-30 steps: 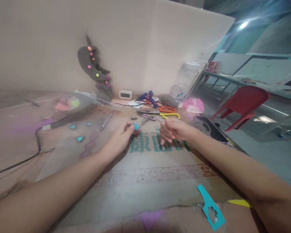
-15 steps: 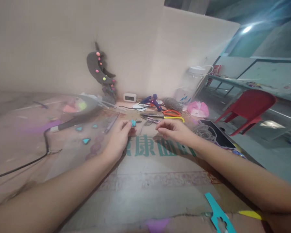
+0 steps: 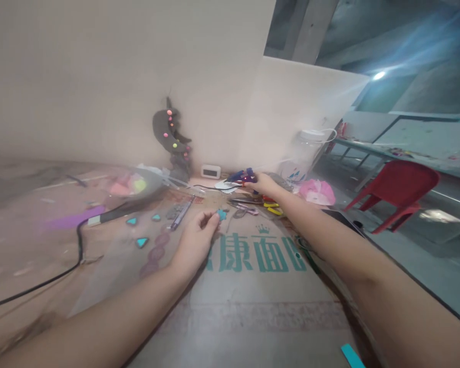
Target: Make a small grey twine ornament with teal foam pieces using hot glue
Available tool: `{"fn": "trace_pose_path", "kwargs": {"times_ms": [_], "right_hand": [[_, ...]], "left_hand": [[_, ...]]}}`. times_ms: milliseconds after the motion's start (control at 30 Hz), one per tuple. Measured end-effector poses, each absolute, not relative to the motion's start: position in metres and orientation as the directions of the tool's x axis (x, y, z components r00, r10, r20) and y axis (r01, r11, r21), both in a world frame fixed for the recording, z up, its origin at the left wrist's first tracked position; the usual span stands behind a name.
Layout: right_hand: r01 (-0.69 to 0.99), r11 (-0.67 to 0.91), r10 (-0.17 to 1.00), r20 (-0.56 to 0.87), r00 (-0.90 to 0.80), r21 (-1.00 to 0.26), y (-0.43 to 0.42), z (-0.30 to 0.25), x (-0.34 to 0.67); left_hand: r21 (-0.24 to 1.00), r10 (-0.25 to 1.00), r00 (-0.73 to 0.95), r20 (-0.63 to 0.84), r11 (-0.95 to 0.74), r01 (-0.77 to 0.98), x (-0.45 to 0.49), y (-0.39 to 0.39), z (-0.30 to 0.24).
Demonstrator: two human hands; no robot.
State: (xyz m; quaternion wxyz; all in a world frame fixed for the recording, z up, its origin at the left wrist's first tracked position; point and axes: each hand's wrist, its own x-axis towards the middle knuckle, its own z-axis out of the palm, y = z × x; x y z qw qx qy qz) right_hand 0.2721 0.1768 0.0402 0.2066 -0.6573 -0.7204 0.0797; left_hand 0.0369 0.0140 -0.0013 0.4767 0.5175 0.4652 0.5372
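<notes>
My left hand (image 3: 202,230) pinches a small turquoise cut-out piece (image 3: 221,214) between thumb and fingertips, just above the cardboard (image 3: 230,291) with green printed characters. At the back, my right hand (image 3: 263,185) closes round the handle of a dark blue glue gun (image 3: 242,177); part of the handle is hidden by the fingers. Below the right hand lie scissors with yellow-and-orange handles (image 3: 273,207) and a smaller pair of scissors (image 3: 247,208). Several turquoise triangles (image 3: 141,242) and a pen (image 3: 182,214) lie to the left of my left hand.
A dark crescent ornament with coloured pompoms (image 3: 168,134) hangs against the wall. A small white digital clock (image 3: 210,171), a clear bottle (image 3: 304,153) and a pink bundle (image 3: 316,192) stand behind. A black cable (image 3: 79,240) crosses the left side. A red chair (image 3: 402,186) stands right.
My right hand has moved forward from above the cardboard to the glue gun and taken hold of its handle. My left hand still holds the turquoise piece. The camera view has tilted upward.
</notes>
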Motion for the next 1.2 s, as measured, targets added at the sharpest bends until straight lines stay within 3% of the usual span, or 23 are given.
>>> {"fn": "trace_pose_path", "kwargs": {"times_ms": [200, 467, 600, 700, 867, 1033, 1133, 1200], "right_hand": [[0.891, 0.074, 0.977, 0.211, 0.025, -0.448, 0.183, 0.03, 0.268], [0.815, 0.129, 0.956, 0.288, 0.048, -0.565, 0.131, 0.068, 0.278], [0.654, 0.213, 0.973, 0.219, -0.074, -0.726, 0.079, 0.074, 0.278], [0.617, 0.255, 0.964, 0.248, -0.099, -0.744, 0.037, 0.066, 0.273], [0.534, 0.322, 0.94, 0.329, -0.086, -0.782, -0.001, 0.036, 0.263], [0.459, 0.257, 0.952, 0.305, 0.031, -0.85, -0.002, 0.015, 0.259], [0.305, 0.3, 0.952, 0.304, -0.038, -0.904, -0.005, 0.018, 0.253], [0.295, 0.335, 0.942, 0.312, -0.123, -0.895, -0.009, 0.023, 0.248]], "left_hand": [[0.997, 0.996, 0.039, 0.08, -0.08, 0.002, 0.037, 0.018, -0.01], [0.995, 0.997, 0.067, 0.045, -0.038, -0.095, 0.041, 0.016, -0.004], [0.982, 0.998, 0.065, 0.0, 0.013, -0.188, 0.044, 0.013, 0.005], [0.973, 0.997, 0.073, -0.021, 0.037, -0.226, 0.045, 0.012, 0.007], [0.992, 0.999, 0.05, 0.022, -0.016, -0.121, 0.042, 0.013, 0.006], [0.996, 0.993, 0.095, 0.074, -0.079, 0.049, 0.042, 0.011, 0.002], [0.989, 0.983, 0.167, 0.08, -0.099, 0.108, 0.043, 0.007, 0.001], [0.979, 0.973, 0.204, 0.104, -0.136, 0.15, 0.044, 0.003, 0.001]]}}
